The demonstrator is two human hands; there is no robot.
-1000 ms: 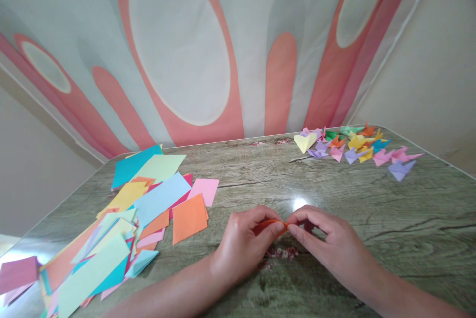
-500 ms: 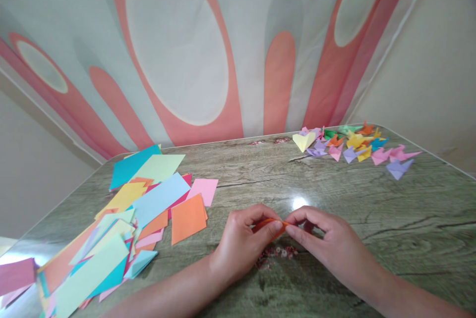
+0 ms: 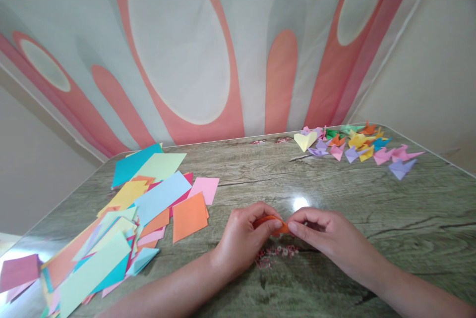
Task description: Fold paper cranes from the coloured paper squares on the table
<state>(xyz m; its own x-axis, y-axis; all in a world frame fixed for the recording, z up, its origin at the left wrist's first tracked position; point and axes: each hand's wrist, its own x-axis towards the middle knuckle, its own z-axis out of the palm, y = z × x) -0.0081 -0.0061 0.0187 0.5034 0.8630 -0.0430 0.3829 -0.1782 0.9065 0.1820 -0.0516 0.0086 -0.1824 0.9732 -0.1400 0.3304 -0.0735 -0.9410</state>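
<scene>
A small folded piece of orange paper [image 3: 281,228] is held just above the table, between both hands. My left hand [image 3: 250,235] pinches it with thumb and fingers, hiding much of its left part. My right hand [image 3: 323,231] grips its right end between thumb and index finger. The exact folded shape is mostly covered by the fingers. Below the hands, a printed flower pattern [image 3: 277,254] shows on the wood-grain tabletop [image 3: 238,179].
Loose coloured paper sheets [image 3: 94,273] lie in an overlapping pile at the left, with an orange square [image 3: 189,218] at its near right edge. Several folded paper birds [image 3: 357,139] and a pale yellow folded heart shape [image 3: 305,140] stand at the back right. A patterned wall hanging [image 3: 178,45] rises behind the table.
My right fingers have shifted slightly along the orange paper, and a bit more of it shows between the hands. The whole view has moved a little.
</scene>
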